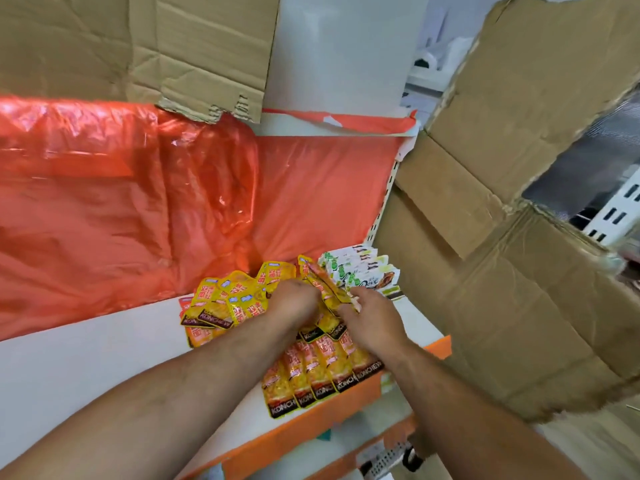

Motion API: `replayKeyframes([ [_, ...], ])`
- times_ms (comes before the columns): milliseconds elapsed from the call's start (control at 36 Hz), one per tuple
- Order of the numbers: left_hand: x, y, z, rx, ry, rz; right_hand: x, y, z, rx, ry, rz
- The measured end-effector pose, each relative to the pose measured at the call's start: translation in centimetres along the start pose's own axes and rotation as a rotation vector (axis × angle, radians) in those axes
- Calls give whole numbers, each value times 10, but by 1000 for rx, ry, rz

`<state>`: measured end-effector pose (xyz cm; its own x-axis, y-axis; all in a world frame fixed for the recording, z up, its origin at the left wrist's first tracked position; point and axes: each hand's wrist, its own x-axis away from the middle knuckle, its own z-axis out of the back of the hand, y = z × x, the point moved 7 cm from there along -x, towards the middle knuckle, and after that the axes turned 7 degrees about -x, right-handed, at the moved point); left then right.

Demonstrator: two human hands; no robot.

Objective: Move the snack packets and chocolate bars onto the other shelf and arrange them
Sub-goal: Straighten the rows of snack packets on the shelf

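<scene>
Head view: yellow snack packets (221, 306) lie fanned on a white shelf (86, 358), with chocolate bars (363, 271) stacked just beside them at the back right. The right hand (375, 323) pinches a few upright packets by one end. The left hand (294, 301) touches them, fingers hidden, so I cannot tell its grip. The packets look light, floppy and slick, best squeezed as a bundle across their flat faces.

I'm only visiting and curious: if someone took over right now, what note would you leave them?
Left hand and right hand both grip a bunch of yellow snack packets over the white shelf.
Done: a fanned pile lies to the left, a front row overlaps along the orange edge, chocolate bars sit stacked at the back right.
To do: set the held bunch down and straighten everything.
</scene>
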<state>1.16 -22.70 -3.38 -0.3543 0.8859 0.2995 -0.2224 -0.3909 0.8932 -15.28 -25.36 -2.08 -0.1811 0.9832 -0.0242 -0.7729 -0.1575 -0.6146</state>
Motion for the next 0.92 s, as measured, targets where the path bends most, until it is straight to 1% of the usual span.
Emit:
replayKeyframes([
  [56, -7, -4, -11, 53, 11, 67, -11, 6, 1, -25, -36, -15],
  [139, 0, 0, -22, 146, 30, 115, -25, 11, -4, -52, -109, -11],
  [278, 1, 0, -36, 283, 88, 187, -34, 14, -16, -136, -270, 71],
  [472, 4, -3, -42, 332, 164, 214, -41, 16, -21, -149, -369, 104],
  [611, 8, -6, -42, 276, 207, 227, -43, 15, -22, -182, -372, 144],
  [694, 11, -7, -41, 257, 234, 227, -42, 14, -20, -316, -385, 102],
  [806, 15, -5, -40, 326, 238, 220, -39, 13, -14, -453, -335, 96],
  [917, 18, -8, -36, 391, 264, 195, -36, 6, -8, -426, -297, 140],
])
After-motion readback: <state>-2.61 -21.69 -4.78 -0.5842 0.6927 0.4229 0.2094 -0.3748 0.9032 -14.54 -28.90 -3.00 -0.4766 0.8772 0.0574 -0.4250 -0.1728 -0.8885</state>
